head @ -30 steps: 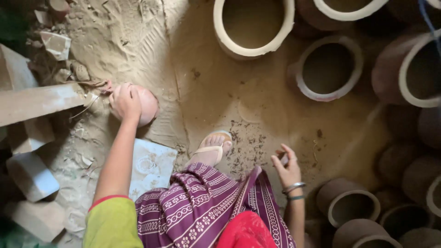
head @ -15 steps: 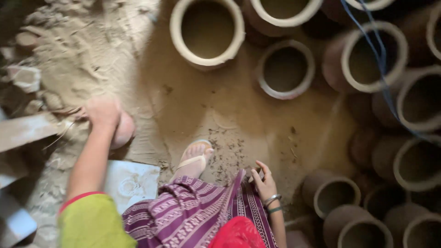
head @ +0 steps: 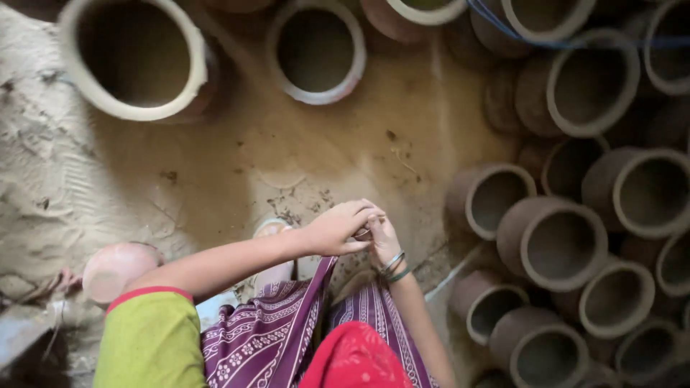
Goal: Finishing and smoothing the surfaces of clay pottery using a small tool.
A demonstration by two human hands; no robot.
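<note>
As I look down through the head camera, the only view I have, I see both hands meet in front of the knees. My left hand [head: 338, 228] lies over the right hand [head: 383, 241], and the fingers [head: 363, 213] are curled together around a small brown lump [head: 363, 233] held between them. I think it is clay, but it is mostly hidden, so I cannot be sure. Both hands seem closed on it, as if pinching or rolling it so it does not drop. Thin bangles [head: 394, 264] sit on the right wrist.

Down on my left, well apart from the hands, a round pink pot [head: 118, 269] rests on the floor by itself. A bare foot [head: 273, 233] pokes out from under the purple patterned cloth [head: 287, 334], just below the left arm.

All of this sits on a sandy dirt floor [head: 302, 158], with no tabletop. It is pale and rough on the left, darker and smoother in the middle, with small crumbs scattered close to the hands. Two big pots with light rims [head: 133, 61] stand open at the top. Many brown clay pots [head: 553, 244] lie packed side by side on the right, mouths turned up toward me, likely stacked close to save room. A blue cord [head: 517, 34] runs across the top right. That side looks dim and shady.
</note>
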